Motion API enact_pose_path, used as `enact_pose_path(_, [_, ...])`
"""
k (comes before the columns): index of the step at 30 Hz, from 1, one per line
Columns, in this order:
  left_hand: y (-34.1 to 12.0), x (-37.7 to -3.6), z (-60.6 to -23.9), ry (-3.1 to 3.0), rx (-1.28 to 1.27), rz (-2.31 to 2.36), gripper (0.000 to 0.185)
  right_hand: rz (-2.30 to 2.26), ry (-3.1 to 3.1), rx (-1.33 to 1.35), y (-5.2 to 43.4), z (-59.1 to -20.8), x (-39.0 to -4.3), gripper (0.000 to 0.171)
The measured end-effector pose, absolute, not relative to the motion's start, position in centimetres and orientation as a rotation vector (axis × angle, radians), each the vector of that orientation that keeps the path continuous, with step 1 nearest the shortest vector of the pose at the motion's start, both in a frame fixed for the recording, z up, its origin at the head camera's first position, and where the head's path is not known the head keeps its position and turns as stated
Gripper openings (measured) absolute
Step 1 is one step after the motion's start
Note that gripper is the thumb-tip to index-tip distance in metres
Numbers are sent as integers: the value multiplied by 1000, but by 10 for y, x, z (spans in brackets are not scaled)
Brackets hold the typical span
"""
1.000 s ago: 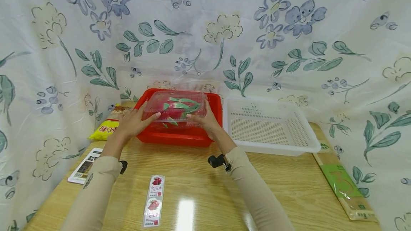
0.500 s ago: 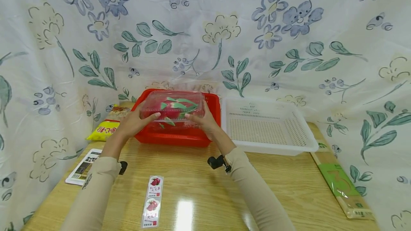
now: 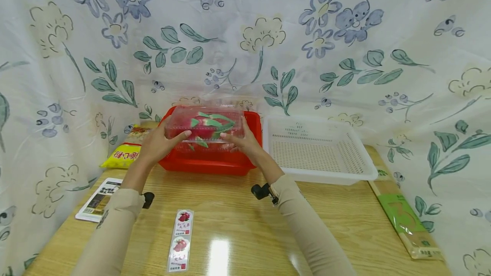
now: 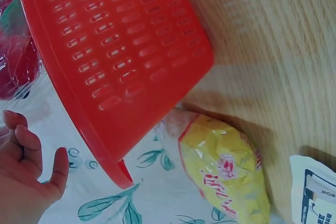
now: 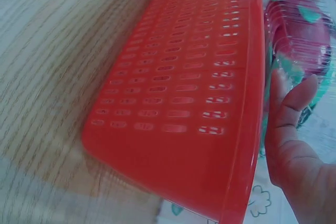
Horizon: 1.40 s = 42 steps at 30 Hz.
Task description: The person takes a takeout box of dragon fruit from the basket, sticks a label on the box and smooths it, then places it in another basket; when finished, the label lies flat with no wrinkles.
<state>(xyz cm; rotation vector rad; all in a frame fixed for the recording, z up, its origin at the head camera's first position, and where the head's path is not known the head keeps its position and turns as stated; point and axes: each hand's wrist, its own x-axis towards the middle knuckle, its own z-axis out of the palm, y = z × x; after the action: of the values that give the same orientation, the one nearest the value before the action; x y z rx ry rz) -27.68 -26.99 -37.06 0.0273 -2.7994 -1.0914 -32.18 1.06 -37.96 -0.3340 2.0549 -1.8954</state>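
A clear plastic clamshell box (image 3: 180,119) with red dragon fruit (image 3: 205,132) inside, its scales green-tipped, is held over the red basket (image 3: 211,168). My left hand (image 3: 158,143) grips the box's left end, thumb on the front. On the opposite end, my right hand (image 3: 248,143) holds it in the same way. Some fingers are hidden behind the box in the head view. The right wrist view has the right hand (image 5: 296,145) against the clear plastic, beside the basket's rim. In the left wrist view, the left hand (image 4: 29,171) shows curved fingers near the rim.
Right of the red basket stands a white perforated basket (image 3: 307,152). A yellow bag (image 3: 122,154) and a white printed packet (image 3: 99,199) lie on the left. Dragon fruit stickers (image 3: 180,242) lie in front. A long green-labelled package (image 3: 400,214) lies along the right edge.
The box has risen slightly against the red basket's back rim, with both hands still holding it. The whole head view has shifted a little, so the scene appears farther left.
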Motion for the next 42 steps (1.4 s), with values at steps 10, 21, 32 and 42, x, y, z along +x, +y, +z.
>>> enact_pose_path(10, [-268,-274,-370,-2758,-2,-1087,101,-1869,2081,-372,11,-379,-318,105])
enact_pose_path(21, [-265,-273,-368,-2707,-21,-1070,98,-1850,2122,-412,12,-379,-317,103])
enact_pose_path(32, [-262,-270,-367,-2704,1,-1061,101,-1838,2135,-419,14,-378,-317,101])
enact_pose_path(42, [-261,-268,-367,-2685,-8,-1047,99,-1855,2120,-404,15,-377,-314,102])
